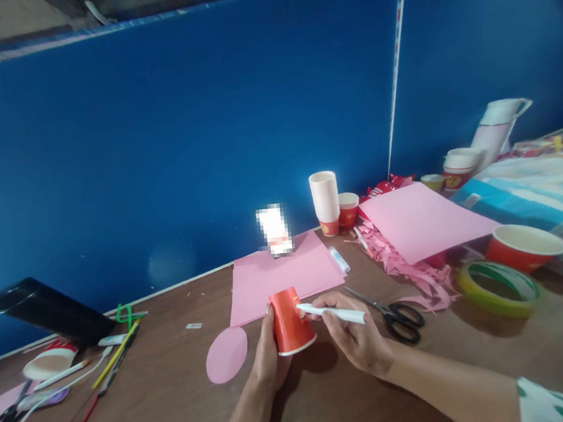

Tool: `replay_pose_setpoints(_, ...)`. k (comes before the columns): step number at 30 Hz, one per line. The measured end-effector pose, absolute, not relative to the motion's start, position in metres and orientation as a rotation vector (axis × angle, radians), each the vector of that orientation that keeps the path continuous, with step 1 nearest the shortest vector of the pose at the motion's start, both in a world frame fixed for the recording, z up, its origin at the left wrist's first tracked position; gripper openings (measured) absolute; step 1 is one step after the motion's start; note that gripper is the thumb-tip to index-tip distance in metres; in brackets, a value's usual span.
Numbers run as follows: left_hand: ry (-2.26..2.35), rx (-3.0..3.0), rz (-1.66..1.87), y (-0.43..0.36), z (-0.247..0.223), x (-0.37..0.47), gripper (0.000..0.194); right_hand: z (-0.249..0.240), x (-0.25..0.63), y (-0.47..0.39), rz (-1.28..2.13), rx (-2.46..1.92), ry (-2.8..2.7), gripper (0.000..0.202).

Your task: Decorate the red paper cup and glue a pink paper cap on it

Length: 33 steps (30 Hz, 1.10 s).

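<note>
My left hand (pixel 269 352) is wrapped around the left side of a red paper cup (pixel 293 327), which is upside down with its white rim toward me. Between the fingers of my right hand (pixel 357 338) is a white marker pen (pixel 341 313); its tip meets the upper right of the cup's side, or nearly so. A pink paper oval (pixel 227 355) lies on the table just left of my left hand. Black-handled scissors (pixel 403 320) rest right of my right hand. Behind the cup are pink paper sheets (pixel 267 278).
A tall stack of paper cups (pixel 325 201) stands at the back beside a glue stick (pixel 338 258). Green-yellow tape (pixel 499 288), a red cup (pixel 523 250) and pink paper scraps (pixel 386 245) are on the right. Leftward lie a black container (pixel 50 310) and a white cable (pixel 56 392).
</note>
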<state>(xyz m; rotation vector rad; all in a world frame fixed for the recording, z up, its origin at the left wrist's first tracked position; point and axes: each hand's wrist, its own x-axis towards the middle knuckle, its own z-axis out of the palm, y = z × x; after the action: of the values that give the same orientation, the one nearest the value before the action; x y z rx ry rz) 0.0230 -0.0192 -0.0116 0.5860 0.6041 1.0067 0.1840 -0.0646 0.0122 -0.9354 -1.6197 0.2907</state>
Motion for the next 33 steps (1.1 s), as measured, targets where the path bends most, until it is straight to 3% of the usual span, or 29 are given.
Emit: replay_pose_setpoints(33, 0.615, 0.627, 0.966, -0.0203, -0.0068, 0.0254, 0.046, 0.0108, 0.1826, -0.0631, 0.301, -0.966, -1.612, 0.018)
